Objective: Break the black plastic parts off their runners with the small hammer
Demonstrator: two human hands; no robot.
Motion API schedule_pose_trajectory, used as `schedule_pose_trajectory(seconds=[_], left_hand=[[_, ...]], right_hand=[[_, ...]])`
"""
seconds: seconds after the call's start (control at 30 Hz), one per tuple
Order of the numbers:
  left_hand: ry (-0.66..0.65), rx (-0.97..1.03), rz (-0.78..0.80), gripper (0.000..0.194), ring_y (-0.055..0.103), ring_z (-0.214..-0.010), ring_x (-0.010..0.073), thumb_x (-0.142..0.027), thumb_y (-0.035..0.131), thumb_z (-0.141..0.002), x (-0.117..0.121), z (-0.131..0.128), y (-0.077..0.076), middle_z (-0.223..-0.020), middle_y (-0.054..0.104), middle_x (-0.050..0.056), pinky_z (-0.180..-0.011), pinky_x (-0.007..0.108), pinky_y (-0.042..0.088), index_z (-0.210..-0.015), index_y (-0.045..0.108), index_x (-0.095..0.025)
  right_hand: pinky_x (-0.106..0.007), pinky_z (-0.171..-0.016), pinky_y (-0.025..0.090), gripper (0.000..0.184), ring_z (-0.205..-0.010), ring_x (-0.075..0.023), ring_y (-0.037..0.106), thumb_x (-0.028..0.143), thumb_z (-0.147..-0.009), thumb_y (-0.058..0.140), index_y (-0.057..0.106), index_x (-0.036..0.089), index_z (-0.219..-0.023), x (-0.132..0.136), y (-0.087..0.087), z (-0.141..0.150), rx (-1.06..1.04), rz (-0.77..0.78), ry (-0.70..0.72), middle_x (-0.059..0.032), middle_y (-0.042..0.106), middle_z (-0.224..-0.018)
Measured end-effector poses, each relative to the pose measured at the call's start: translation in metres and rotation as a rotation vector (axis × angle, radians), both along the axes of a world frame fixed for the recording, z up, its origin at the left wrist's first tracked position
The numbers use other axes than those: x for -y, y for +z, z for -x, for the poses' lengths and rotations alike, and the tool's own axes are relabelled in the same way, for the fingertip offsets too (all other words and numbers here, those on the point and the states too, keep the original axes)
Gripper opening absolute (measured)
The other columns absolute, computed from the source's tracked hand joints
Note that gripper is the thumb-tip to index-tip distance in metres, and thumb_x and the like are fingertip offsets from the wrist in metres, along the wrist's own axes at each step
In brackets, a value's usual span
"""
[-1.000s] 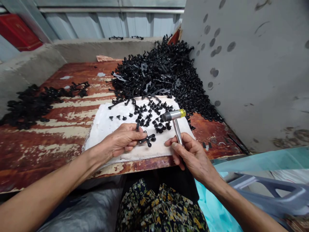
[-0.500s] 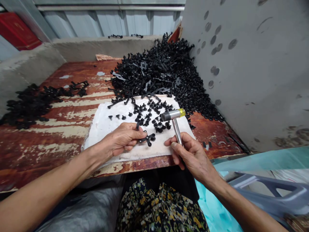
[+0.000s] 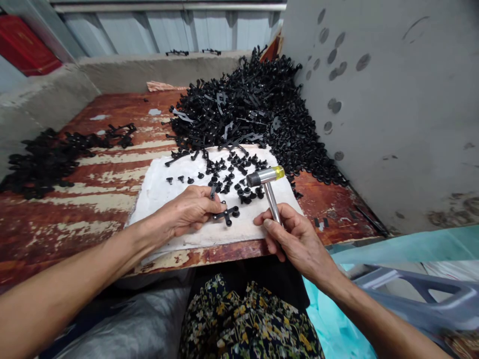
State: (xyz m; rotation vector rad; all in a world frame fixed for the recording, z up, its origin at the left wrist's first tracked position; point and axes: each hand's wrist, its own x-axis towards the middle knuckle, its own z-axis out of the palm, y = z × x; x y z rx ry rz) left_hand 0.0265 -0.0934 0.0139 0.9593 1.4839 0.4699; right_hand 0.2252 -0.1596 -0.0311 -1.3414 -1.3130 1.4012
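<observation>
My right hand (image 3: 292,237) is closed round the metal handle of a small hammer (image 3: 266,178) with a black and a yellow face, its head raised over the white pad (image 3: 164,192). My left hand (image 3: 189,209) pinches a black cross-shaped plastic part (image 3: 226,214) that lies on the pad just left of the hammer. Several small black studs (image 3: 239,174) are scattered on the pad beyond both hands.
A big heap of black plastic parts (image 3: 258,109) fills the back right against a grey wall (image 3: 392,99). A smaller heap (image 3: 45,159) lies at the left of the worn red board (image 3: 93,199). A grey plastic crate (image 3: 419,294) stands at the lower right.
Both hands, the part and the hammer have barely shifted; the view has tipped slightly, so everything sits a little lower left.
</observation>
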Motion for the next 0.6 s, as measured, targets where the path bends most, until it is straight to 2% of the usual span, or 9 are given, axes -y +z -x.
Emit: schedule_pose_trajectory(seconds=[0.1,0.17,0.23,0.3,0.37,0.43,0.53,0.6], left_hand=[[-0.047,-0.078,-0.007,0.025,0.026,-0.029,0.0015,-0.007,0.068,-0.071,-0.004,-0.003,0.004,-0.044,0.054,-0.001,-0.033,0.017,0.01,-0.059,0.049,-0.017],[-0.072,-0.119,-0.02,0.025,0.026,-0.03,0.0019,-0.008,0.068,-0.07,-0.005,-0.004,0.006,-0.045,0.054,-0.001,-0.034,0.018,0.009,-0.058,0.049,-0.018],[-0.088,-0.144,-0.037,0.025,0.025,-0.03,0.0027,-0.009,0.069,-0.069,-0.006,-0.004,0.006,-0.043,0.05,-0.003,-0.034,0.019,0.01,-0.057,0.049,-0.018],[-0.094,-0.159,-0.058,0.025,0.025,-0.031,0.0033,-0.01,0.07,-0.069,-0.006,-0.004,0.006,-0.041,0.045,-0.005,-0.035,0.019,0.01,-0.057,0.049,-0.018],[-0.103,-0.161,-0.079,0.025,0.024,-0.031,0.0035,-0.01,0.07,-0.068,-0.006,-0.003,0.004,-0.04,0.04,-0.007,-0.035,0.019,0.01,-0.057,0.049,-0.019],[-0.113,-0.146,-0.098,0.026,0.023,-0.03,0.0035,-0.012,0.071,-0.069,-0.006,-0.002,0.003,-0.04,0.037,-0.007,-0.035,0.02,0.01,-0.057,0.049,-0.019],[-0.111,-0.138,-0.123,0.026,0.024,-0.031,0.0032,-0.012,0.072,-0.068,-0.006,-0.001,0.002,-0.043,0.041,-0.006,-0.035,0.02,0.011,-0.057,0.05,-0.019],[-0.103,-0.146,-0.131,0.026,0.025,-0.031,0.0031,-0.011,0.073,-0.066,-0.005,0.0,0.002,-0.044,0.043,-0.005,-0.034,0.02,0.011,-0.056,0.05,-0.018]], right_hand=[[-0.024,-0.044,0.043,0.022,-0.046,-0.0113,0.05,0.037,-0.091,0.05,0.06,0.019,-0.098,0.003,0.003,-0.005,0.109,-0.103,0.026,0.0017,0.062,-0.061],[-0.03,-0.063,0.055,0.027,-0.068,-0.0162,0.065,0.032,-0.094,0.048,0.061,0.02,-0.113,0.007,0.005,-0.01,0.251,-0.236,0.035,-0.0065,0.073,-0.09],[-0.037,-0.086,0.055,0.036,-0.098,-0.0214,0.069,0.025,-0.095,0.046,0.057,0.02,-0.129,0.012,0.008,-0.015,0.4,-0.4,0.054,-0.0107,0.071,-0.117],[-0.037,-0.094,0.054,0.044,-0.111,-0.0224,0.065,0.016,-0.095,0.044,0.051,0.021,-0.138,0.016,0.011,-0.018,0.497,-0.562,0.086,-0.0109,0.067,-0.127],[-0.033,-0.088,0.056,0.052,-0.105,-0.0204,0.068,0.009,-0.094,0.043,0.046,0.023,-0.143,0.019,0.014,-0.019,0.552,-0.705,0.108,-0.0098,0.07,-0.12],[-0.028,-0.074,0.058,0.058,-0.087,-0.0182,0.07,0.005,-0.093,0.041,0.042,0.025,-0.147,0.021,0.016,-0.02,0.615,-0.814,0.108,-0.0085,0.072,-0.103],[-0.025,-0.052,0.054,0.059,-0.058,-0.0155,0.061,0.004,-0.092,0.039,0.041,0.023,-0.148,0.021,0.016,-0.021,0.767,-0.844,0.172,-0.0057,0.066,-0.083],[-0.025,-0.049,0.052,0.059,-0.054,-0.015,0.058,0.004,-0.092,0.039,0.04,0.023,-0.149,0.022,0.017,-0.021,0.803,-0.837,0.195,-0.0048,0.063,-0.08]])
